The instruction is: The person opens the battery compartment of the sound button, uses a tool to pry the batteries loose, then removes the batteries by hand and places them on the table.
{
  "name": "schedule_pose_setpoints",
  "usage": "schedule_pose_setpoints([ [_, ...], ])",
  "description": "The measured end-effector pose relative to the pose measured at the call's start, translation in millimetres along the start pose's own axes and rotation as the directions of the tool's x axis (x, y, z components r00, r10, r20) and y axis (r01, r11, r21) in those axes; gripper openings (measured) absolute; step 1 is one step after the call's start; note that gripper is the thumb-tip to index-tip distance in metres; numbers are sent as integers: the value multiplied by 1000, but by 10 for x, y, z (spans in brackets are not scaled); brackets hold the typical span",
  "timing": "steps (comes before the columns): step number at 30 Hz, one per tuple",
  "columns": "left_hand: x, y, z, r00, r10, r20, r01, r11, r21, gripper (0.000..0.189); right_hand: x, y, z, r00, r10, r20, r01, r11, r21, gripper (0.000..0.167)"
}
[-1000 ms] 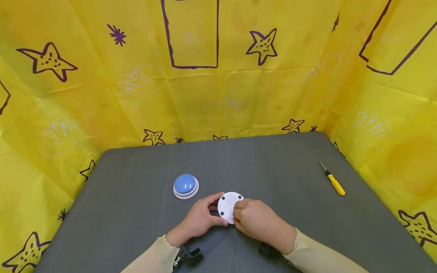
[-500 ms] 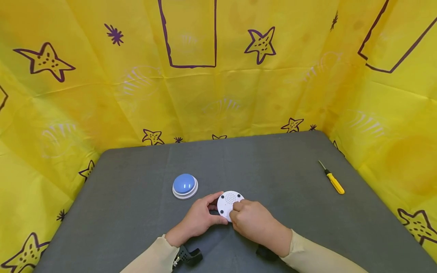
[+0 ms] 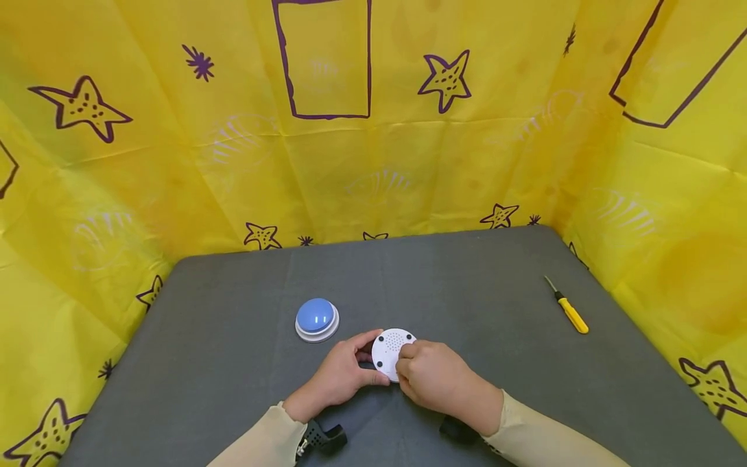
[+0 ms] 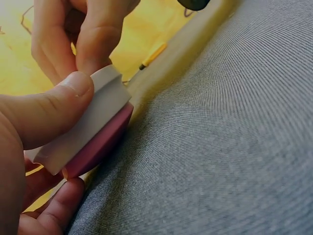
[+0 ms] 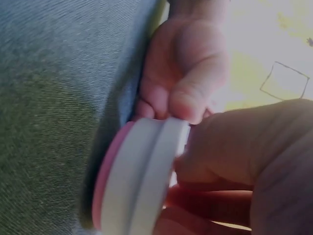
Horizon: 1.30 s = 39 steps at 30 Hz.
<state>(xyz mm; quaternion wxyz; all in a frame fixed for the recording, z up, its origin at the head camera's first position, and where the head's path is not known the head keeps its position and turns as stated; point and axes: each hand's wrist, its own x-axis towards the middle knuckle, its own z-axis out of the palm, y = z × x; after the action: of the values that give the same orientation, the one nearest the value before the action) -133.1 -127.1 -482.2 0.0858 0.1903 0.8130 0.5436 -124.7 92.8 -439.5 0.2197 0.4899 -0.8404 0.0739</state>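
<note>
My left hand (image 3: 344, 373) grips a round push button (image 3: 388, 350) by its rim, its white underside turned up. Black rubber feet and a patch of small holes show on that underside. The dome (image 4: 105, 142) faces the table and looks pink in both wrist views. My right hand (image 3: 434, 376) bends over the button's near right part, curled fingertips against the underside. Whether something small sits between those fingertips is hidden. Beyond my left hand, a second push button (image 3: 316, 318) with a blue dome stands upright on its white base.
A screwdriver (image 3: 569, 311) with a yellow and black handle lies on the right of the grey cloth-covered table (image 3: 233, 298). Yellow printed fabric (image 3: 385, 155) rises along the back and both sides. Each wrist carries a black mount.
The right hand has shifted only slightly at the button's underside. My left hand keeps its grip, and the blue button and screwdriver lie where they were. The head view sways a little.
</note>
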Motion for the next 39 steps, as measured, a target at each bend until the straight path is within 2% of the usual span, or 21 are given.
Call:
schedule_pose_setpoints([
  [5, -6, 5, 2, 1000, -2, 1, 2, 1000, 5, 84, 6, -8, -48, 998, 9, 55, -9, 1000, 12, 21],
  [11, 6, 3, 17, 1000, 10, -3, -10, 1000, 7, 84, 10, -51, -69, 998, 38, 56, -36, 999, -26, 24],
  [18, 7, 24, 22, 1000, 4, -15, -3, 998, 62, 84, 32, -126, -61, 998, 46, 50, -41, 993, -106, 27],
  [25, 8, 35, 18, 999, 23, -27, -21, 997, 72, 82, 36, -131, -3, 1000, -7, 26, 11, 985, -172, 22],
  [39, 25, -2, -11, 1000, 10, -25, -9, 1000, 26, 80, 15, -65, 41, 994, -86, -74, 73, 984, -162, 26],
])
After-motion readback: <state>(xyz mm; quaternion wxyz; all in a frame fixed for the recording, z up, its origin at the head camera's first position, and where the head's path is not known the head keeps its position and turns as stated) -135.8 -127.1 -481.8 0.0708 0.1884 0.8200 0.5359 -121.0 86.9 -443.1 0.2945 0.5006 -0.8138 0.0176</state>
